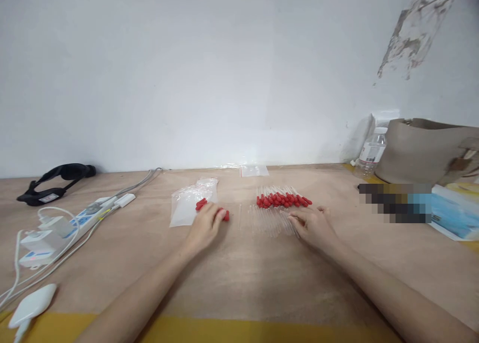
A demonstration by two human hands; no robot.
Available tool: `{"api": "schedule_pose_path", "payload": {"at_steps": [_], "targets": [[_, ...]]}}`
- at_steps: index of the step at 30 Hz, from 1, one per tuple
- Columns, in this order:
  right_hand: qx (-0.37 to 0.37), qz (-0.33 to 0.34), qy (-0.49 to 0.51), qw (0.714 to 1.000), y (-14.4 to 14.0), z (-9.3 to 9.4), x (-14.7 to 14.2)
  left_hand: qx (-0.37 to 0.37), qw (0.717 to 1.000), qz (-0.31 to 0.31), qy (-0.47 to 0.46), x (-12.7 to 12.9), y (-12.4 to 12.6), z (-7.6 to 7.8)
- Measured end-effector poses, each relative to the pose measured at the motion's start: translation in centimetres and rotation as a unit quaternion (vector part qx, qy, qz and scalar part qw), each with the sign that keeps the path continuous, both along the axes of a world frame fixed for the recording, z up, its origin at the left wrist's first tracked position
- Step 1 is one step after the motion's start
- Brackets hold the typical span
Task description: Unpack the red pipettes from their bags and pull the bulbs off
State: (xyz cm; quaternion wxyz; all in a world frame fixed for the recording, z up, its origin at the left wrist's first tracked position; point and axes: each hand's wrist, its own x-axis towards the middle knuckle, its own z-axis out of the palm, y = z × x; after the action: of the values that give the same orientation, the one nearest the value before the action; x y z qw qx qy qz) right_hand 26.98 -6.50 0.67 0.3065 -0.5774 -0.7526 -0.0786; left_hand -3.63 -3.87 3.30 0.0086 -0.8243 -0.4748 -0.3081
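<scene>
"Red-headed sticks (283, 199), head view: where lodged?"

"On the brown tabletop (224, 278), right of centre, in a close row; pale shafts pointing to the wall (187, 73), heads toward the wearer. Directly in front, a bank of clear slender tubes (271, 222), side by side. One single tube (240, 217), lying apart to their left."

"Right hand (317, 228)?"

"At the right end of the tubes, palm down. Thumb and forefinger nearly together, fingertips at the outermost tubes; whether one is pinched, cannot tell."

"Left hand (204, 228)?"

"Palm down, thumb and fingers bent with a narrow gap between. Small red pieces (226, 215) at thumb and fingertips; whether gripped or merely touched, cannot tell. Further red pieces (201, 203) just beyond the fingers, by the right part of the translucent plastic bags (183, 208), which lie flat."

"Remaining stock, left side?"

"Black strapped item (45, 189), near the wall. White power strip (80, 223), with adapters (43, 240) and cables. White charger (33, 303), at the near left corner."

"Far side and right?"

"One flat clear bag (254, 171), against the wall's foot. One clear bottle (374, 148), white cap, upright, beside a grey-beige bag (419, 151). Blue packet (454, 215), in front of that bag; adjoining it, a pixelated patch, contents not legible"
</scene>
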Motion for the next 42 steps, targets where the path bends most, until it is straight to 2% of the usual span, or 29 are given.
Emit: {"api": "schedule_pose_path", "payload": {"at_steps": [2, 4, 7, 9, 12, 16, 18, 21, 26, 30, 36, 39, 42], "targets": [[-0.097, -0.069, -0.003, 0.993, 0.5, 0.3, 0.7, -0.031, 0.996, 0.077, -0.015, -1.8, 2.4, 1.3], [-0.160, -0.120, -0.006, 0.980, 0.8, 0.4, 1.2, -0.086, 0.981, 0.171, 0.006, -3.5, 4.8, 2.2], [-0.199, -0.154, -0.007, 0.968, 1.1, 0.3, 1.6, -0.132, 0.972, 0.192, 0.016, -4.8, 7.5, 2.4], [-0.211, -0.160, -0.008, 0.964, 1.2, 0.2, 1.6, -0.151, 0.968, 0.198, 0.022, -5.0, 8.5, 2.2], [-0.224, -0.157, 0.000, 0.962, 1.4, 0.0, 1.2, -0.167, 0.961, 0.217, 0.034, -4.9, 8.9, 2.1], [-0.226, -0.137, 0.032, 0.964, 1.5, -0.4, 0.9, -0.146, 0.958, 0.244, 0.033, -4.3, 8.8, 3.0], [-0.216, -0.123, 0.053, 0.967, 1.5, -0.6, 0.8, -0.129, 0.963, 0.236, 0.030, -3.4, 8.7, 3.5], [-0.199, -0.104, 0.070, 0.972, 1.6, -1.0, 0.9, -0.115, 0.977, 0.179, 0.031, -0.5, 8.5, 3.5], [-0.186, -0.108, 0.068, 0.974, 1.6, -1.0, 1.2, -0.123, 0.990, 0.052, 0.053, 6.1, 8.0, 2.0], [-0.185, -0.115, 0.079, 0.973, 1.5, -0.7, 1.4, -0.137, 0.989, 0.007, 0.057, 9.4, 7.9, 0.8], [-0.189, -0.123, 0.094, 0.970, 1.7, -0.8, 1.5, -0.179, 0.983, 0.029, 0.012, 10.1, 9.0, -0.7], [-0.182, -0.123, 0.089, 0.972, 1.8, -1.0, 1.7, -0.187, 0.981, 0.044, -0.034, 9.3, 8.9, -0.9], [-0.177, -0.123, 0.089, 0.972, 1.9, -1.3, 1.9, -0.166, 0.982, 0.050, -0.073, 7.5, 7.3, -0.7]]}}
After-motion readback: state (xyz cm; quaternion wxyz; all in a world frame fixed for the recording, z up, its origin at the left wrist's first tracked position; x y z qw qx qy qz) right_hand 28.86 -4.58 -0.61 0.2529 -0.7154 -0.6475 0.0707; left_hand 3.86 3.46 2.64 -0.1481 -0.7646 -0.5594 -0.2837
